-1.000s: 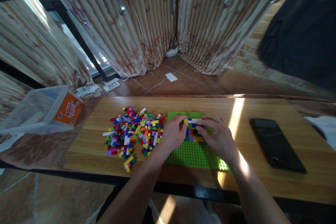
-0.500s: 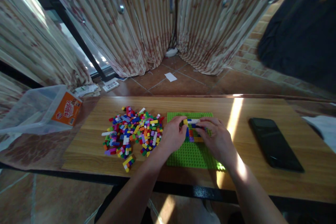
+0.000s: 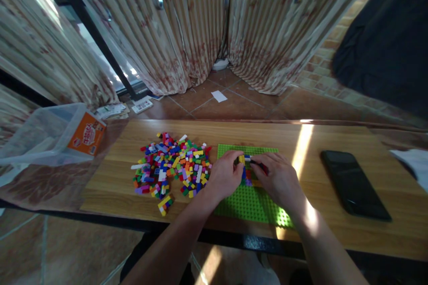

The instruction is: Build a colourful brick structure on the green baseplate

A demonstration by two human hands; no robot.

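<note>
Looks dim and warm overall, but brightens at the glass (image 3: pixel 94 49) on the left, with small white flares low in the pane. Cuts across the wooden table (image 3: pixel 120 196) in a hard, nearly washed-out sun streak; flares again on the near right corner of the green baseplate (image 3: pixel 237 207), on the right wrist (image 3: pixel 310 216) and on the floor (image 3: pixel 211 262). Sinks almost to black in the dark cloth (image 3: pixel 384 49). Softens to slight blur among the small bricks (image 3: pixel 182 164). Stretches at the edges, with curtains (image 3: pixel 187 22) splaying outward.
</note>
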